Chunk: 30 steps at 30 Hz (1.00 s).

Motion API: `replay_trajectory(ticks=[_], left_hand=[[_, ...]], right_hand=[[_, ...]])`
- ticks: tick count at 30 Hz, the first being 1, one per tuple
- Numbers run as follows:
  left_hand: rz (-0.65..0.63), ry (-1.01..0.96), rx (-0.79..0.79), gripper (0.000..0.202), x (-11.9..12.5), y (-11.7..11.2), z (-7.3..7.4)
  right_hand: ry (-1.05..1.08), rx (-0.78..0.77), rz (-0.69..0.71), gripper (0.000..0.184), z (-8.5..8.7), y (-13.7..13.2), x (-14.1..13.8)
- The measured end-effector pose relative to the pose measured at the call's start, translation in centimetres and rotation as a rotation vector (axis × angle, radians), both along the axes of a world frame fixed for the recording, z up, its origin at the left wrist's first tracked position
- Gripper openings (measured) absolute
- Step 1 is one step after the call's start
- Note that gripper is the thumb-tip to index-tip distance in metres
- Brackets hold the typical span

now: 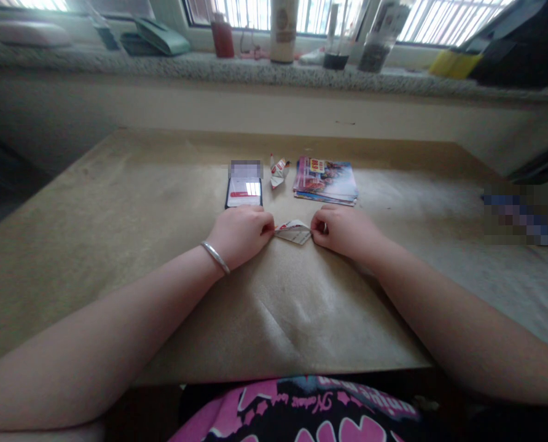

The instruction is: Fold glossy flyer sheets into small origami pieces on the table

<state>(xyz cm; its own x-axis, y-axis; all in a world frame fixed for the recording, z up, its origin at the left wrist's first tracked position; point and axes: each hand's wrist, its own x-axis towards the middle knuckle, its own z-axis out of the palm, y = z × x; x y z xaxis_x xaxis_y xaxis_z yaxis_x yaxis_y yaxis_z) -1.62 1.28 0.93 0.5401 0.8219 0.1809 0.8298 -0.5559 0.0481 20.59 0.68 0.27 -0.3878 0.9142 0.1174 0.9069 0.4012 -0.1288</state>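
Observation:
A small folded piece of printed paper (293, 232) lies on the brown paper-covered table (117, 233) between my two hands. My left hand (239, 233), with a silver bangle on the wrist, pinches the paper's left end with closed fingers. My right hand (345, 231) pinches the right end, fingers curled. Just beyond the hands, a phone (243, 191) lies flat with its screen lit. To its right stands a finished folded paper figure (278, 171), and further right a stack of colourful printed sheets (325, 180).
A stone windowsill (255, 69) runs along the back with a red bottle (222, 35), a tall can (283, 29), jars and a green pouch (161, 37). A blurred object (523, 218) lies at the table's right edge.

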Motion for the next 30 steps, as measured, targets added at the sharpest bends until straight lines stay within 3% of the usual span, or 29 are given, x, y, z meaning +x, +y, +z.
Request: replay_trajectory(ticks=[7,15,25,30], left_hand=[[-0.001,-0.008,-0.005,0.020,-0.1,0.1,-0.1],[-0.023,-0.093,-0.090,0.019,-0.2,0.4,-0.4],[-0.046,-0.091,-0.032,0.012,0.0,0.4,-0.8],[-0.164,-0.163,-0.036,0.017,0.2,0.8,-1.5]], right_hand=[[0.025,-0.025,0.042,0.009,-0.1,0.5,0.6],[0.383,-0.031,0.218,0.009,-1.6,0.9,1.0],[0.334,0.094,0.224,0.014,-1.7,0.1,-0.7],[0.354,0.069,0.219,0.016,-1.7,0.1,-0.8]])
